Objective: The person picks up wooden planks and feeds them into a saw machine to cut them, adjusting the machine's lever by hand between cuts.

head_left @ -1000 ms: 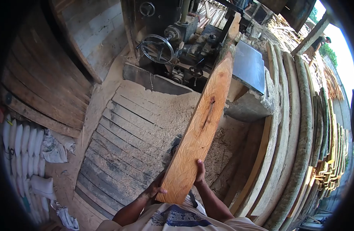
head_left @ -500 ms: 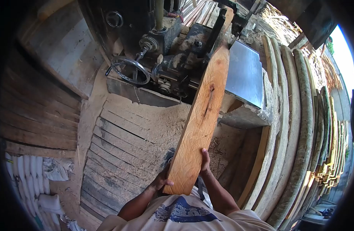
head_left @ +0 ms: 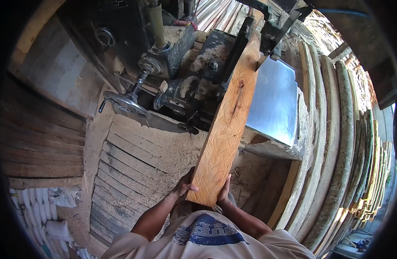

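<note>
A long orange-brown plank [head_left: 226,125] with a dark crack points away from my body, its far part lying on the saw machine [head_left: 211,64] beside a black upright fence. My left hand [head_left: 184,185] grips the plank's left edge near its close end, thumb on top. On the opposite edge, my right hand [head_left: 225,192] presses against the wood, its fingers partly hidden beneath. A thin blade [head_left: 262,61] stands at the plank's right edge, near the far end. To the right of the plank is a shiny metal table [head_left: 273,101].
A handwheel [head_left: 127,105] juts out left of the plank. Sawdust covers the slatted floor [head_left: 133,159]. Long timbers [head_left: 339,129] are stacked along the right side. White sacks [head_left: 36,207] lie at the lower left, and a wooden wall [head_left: 43,142] stands above them.
The plank has moved forward along the machine, past the blade, with both hands still on it. The machine appears closer, and the right hand now sits lower on the plank's edge.
</note>
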`<state>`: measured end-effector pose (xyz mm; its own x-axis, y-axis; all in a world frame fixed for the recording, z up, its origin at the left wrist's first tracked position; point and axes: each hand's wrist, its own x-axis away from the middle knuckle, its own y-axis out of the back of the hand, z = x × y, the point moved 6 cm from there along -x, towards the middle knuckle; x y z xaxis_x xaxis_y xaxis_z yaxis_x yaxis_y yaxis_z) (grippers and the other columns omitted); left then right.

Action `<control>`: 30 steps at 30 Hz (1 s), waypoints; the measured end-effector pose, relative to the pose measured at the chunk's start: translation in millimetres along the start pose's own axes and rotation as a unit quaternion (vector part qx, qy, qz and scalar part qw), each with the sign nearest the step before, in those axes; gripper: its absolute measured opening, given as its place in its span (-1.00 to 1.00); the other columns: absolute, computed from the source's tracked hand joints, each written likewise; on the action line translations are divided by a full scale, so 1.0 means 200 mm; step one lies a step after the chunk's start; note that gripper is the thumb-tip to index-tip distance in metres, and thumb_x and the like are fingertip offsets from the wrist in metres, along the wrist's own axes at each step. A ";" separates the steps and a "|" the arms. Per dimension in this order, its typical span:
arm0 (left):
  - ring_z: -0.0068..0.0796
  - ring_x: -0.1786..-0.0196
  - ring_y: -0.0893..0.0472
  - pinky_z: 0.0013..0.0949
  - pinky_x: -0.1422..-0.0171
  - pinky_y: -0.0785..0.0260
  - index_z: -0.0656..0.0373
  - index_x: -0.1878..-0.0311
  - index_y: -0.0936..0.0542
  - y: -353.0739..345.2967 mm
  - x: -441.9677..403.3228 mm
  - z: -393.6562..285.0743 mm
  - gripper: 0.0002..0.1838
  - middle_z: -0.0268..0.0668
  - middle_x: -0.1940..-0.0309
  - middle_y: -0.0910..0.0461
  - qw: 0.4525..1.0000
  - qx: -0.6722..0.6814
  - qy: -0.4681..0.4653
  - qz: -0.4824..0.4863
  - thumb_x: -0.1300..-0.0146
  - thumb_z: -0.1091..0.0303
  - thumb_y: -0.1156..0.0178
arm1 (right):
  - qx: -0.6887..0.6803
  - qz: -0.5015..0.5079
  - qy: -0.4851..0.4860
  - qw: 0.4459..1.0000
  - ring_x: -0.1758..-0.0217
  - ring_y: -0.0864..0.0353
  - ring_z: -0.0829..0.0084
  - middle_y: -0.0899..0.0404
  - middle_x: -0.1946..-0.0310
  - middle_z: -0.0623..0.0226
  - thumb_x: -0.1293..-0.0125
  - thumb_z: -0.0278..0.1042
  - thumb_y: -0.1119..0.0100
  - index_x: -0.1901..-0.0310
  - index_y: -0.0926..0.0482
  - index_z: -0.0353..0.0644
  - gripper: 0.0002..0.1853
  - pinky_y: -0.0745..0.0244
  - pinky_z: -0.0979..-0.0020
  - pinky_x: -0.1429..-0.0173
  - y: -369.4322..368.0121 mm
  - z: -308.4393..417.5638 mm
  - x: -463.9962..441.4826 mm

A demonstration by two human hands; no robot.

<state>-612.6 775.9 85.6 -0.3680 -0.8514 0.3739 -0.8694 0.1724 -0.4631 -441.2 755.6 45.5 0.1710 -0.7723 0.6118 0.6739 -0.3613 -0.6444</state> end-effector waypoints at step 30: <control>-0.23 -0.46 -0.41 -0.01 -0.48 -0.19 0.04 -0.43 -0.44 -0.04 -0.24 0.12 -0.32 -0.20 -0.36 -0.50 0.959 0.017 0.036 -0.280 -0.38 -0.18 -0.14 | -0.034 -0.424 0.199 0.883 -0.48 -0.37 -0.01 -0.38 -0.39 -0.11 -0.60 0.16 0.21 -0.45 -0.35 -0.23 -0.33 -0.28 -0.02 -0.47 -0.19 1.38 -1.40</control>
<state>-579.6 804.2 51.5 0.1300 -0.7696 0.6251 -0.9268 -0.3183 -0.1992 -316.8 1129.5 25.1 -0.6503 -0.3261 0.6861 0.3914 -0.9179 -0.0653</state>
